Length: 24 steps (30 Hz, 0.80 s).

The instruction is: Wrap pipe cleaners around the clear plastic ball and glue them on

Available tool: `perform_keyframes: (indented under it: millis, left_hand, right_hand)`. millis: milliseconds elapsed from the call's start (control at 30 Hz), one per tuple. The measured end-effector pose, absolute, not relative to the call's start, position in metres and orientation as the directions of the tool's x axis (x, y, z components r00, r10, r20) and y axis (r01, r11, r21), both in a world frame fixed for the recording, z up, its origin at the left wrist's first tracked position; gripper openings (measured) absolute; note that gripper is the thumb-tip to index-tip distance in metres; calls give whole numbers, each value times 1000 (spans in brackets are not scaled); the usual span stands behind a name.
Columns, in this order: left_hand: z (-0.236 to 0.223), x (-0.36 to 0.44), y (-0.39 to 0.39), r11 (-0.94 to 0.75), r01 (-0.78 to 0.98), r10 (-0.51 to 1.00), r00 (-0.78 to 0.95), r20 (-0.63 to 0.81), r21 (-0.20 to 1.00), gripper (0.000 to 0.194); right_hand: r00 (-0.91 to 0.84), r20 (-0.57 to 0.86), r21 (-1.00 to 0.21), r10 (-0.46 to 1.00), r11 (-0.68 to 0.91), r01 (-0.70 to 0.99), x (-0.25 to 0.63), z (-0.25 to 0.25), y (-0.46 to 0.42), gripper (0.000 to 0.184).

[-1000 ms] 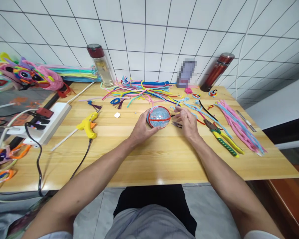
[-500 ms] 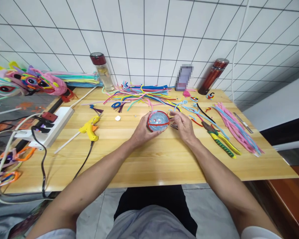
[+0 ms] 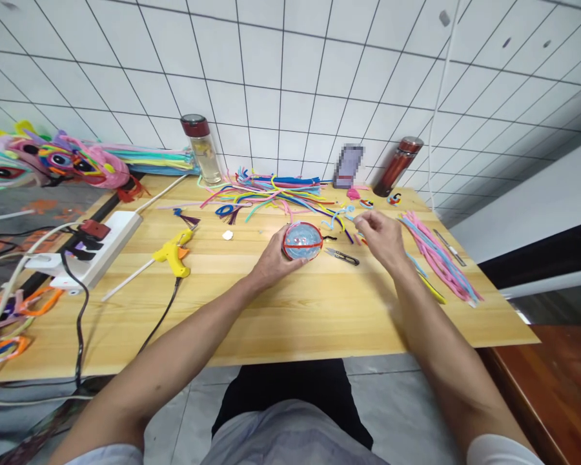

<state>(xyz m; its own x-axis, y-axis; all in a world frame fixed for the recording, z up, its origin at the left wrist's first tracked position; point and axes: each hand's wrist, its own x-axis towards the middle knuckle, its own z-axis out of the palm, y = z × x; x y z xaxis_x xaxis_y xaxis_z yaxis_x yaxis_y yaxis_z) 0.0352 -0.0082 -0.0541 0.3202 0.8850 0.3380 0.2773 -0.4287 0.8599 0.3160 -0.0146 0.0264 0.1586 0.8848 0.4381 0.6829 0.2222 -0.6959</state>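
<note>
My left hand (image 3: 272, 257) grips a clear round dome (image 3: 303, 234) edged in red, with a red strip across its middle. It is held just above the table. My right hand (image 3: 381, 237) is off to the right with its fingers curled and pinched together. Light blue pipe cleaner pieces (image 3: 339, 216) lie by those fingertips; whether one is between them I cannot make out. Thread snips (image 3: 343, 256) rest on the wood between the hands, beside a short black piece (image 3: 329, 238). My right forearm mostly hides the pliers, leaving a yellow handle (image 3: 434, 289) visible.
A yellow glue gun (image 3: 174, 253) and white power strip (image 3: 104, 248) with cables lie left. Behind are piled pipe cleaners (image 3: 275, 192), a glass bottle (image 3: 203, 155), a phone (image 3: 348, 166) and a red flask (image 3: 397, 166). Pink and blue pipe cleaners (image 3: 438, 258) lie right.
My right hand has moved away from the dome to the right, fingers now pinched, uncovering the snips on the table. My left hand still holds the dome. The view has shifted slightly.
</note>
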Motion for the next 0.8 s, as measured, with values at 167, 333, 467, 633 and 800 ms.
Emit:
perform_keyframes:
  millis: [167, 333, 467, 633, 800]
  left_hand:
    - [-55, 33, -8, -440, 280, 876, 344, 338, 853, 102]
    - [-55, 30, -12, -367, 262, 914, 278, 295, 892, 113]
    - [-56, 26, -12, -323, 150, 940, 167, 298, 935, 86]
    - [-55, 24, -10, -259, 100, 958, 153, 243, 961, 78]
    - [-52, 24, -13, -239, 146, 961, 179, 212, 960, 72]
  right_hand:
    - [87, 408, -547, 909, 167, 821, 320, -26, 5, 21]
    - [268, 509, -669, 818, 180, 721, 349, -31, 5, 27]
    - [458, 564, -709, 687, 119, 695, 377, -16, 3, 27]
    - [353, 496, -554, 793, -24, 832, 381, -19, 7, 32]
    - [272, 249, -365, 930, -170, 915, 368, -25, 10, 22]
